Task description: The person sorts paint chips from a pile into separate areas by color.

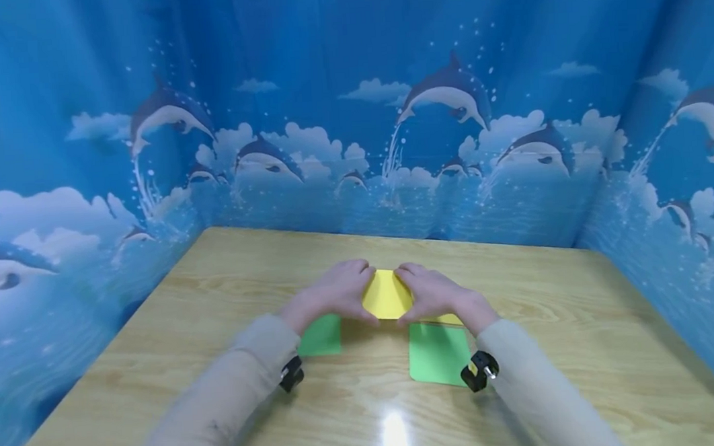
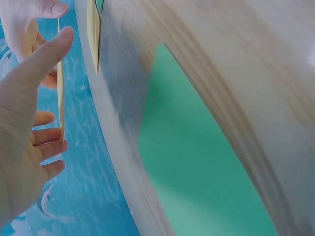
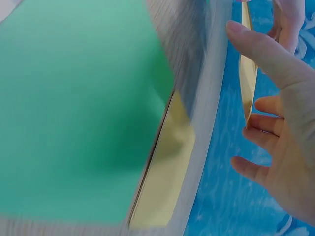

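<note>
The yellow sheet (image 1: pixel 387 299) is held up off the table (image 1: pixel 256 265), between the left hand (image 1: pixel 342 291) and the right hand (image 1: pixel 431 292). Each hand grips one side of it, thumb at the near edge and fingers at the far one. In the head view its face shows as a patch that narrows away from the person, the broader edge nearer; which way its long axis runs cannot be told, since the hands cover both sides. The wrist views show what the head view does not: the sheet nearly edge-on, a thin strip (slightly bowed in the right one) running from thumb to fingers against the blue curtain (image 1: pixel 323 43).

A left green card (image 1: pixel 322 337) and a right green card (image 1: pixel 438 353) lie on the table. The right wrist view shows more of the second yellow sheet (image 3: pixel 170 162) (mostly hidden from the head) along the right green card's far edge.
</note>
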A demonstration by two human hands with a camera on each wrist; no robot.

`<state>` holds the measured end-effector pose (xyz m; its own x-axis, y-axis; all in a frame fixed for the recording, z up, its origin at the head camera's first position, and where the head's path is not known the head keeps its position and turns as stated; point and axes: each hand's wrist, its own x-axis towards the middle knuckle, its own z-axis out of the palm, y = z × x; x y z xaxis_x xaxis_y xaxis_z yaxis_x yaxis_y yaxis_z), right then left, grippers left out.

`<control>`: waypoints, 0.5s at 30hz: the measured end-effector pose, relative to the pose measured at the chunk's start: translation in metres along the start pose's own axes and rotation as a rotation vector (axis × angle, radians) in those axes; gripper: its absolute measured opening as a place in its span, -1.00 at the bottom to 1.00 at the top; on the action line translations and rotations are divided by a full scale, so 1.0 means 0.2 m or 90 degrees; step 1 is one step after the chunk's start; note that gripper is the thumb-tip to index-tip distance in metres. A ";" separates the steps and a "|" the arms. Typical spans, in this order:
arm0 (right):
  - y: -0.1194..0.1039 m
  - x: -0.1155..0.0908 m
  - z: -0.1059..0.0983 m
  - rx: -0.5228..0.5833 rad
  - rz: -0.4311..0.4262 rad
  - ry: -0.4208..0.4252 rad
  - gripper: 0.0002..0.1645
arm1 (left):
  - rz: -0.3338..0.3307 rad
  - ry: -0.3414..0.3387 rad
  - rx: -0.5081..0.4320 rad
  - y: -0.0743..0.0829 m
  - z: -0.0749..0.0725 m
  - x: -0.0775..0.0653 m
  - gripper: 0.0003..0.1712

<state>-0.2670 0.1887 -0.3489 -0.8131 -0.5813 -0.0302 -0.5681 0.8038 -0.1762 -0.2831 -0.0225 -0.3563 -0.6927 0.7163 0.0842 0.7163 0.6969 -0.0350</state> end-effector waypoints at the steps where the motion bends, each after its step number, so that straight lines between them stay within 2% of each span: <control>1: 0.02 -0.02 0.00 -0.001 0.002 0.003 0.20 | 0.002 0.000 0.006 0.01 0.00 0.03 0.11; 5: 0.11 -0.07 -0.01 0.014 0.012 0.008 0.18 | 0.018 -0.003 0.021 0.06 0.02 0.13 0.13; 15: 0.29 -0.17 -0.01 0.091 0.064 0.011 0.15 | 0.003 -0.050 -0.061 0.17 0.05 0.33 0.13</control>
<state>-0.2729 0.2543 -0.3555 -0.8676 -0.4959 -0.0376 -0.4614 0.8307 -0.3114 -0.3059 0.0491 -0.3618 -0.6910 0.7228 0.0064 0.7218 0.6895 0.0603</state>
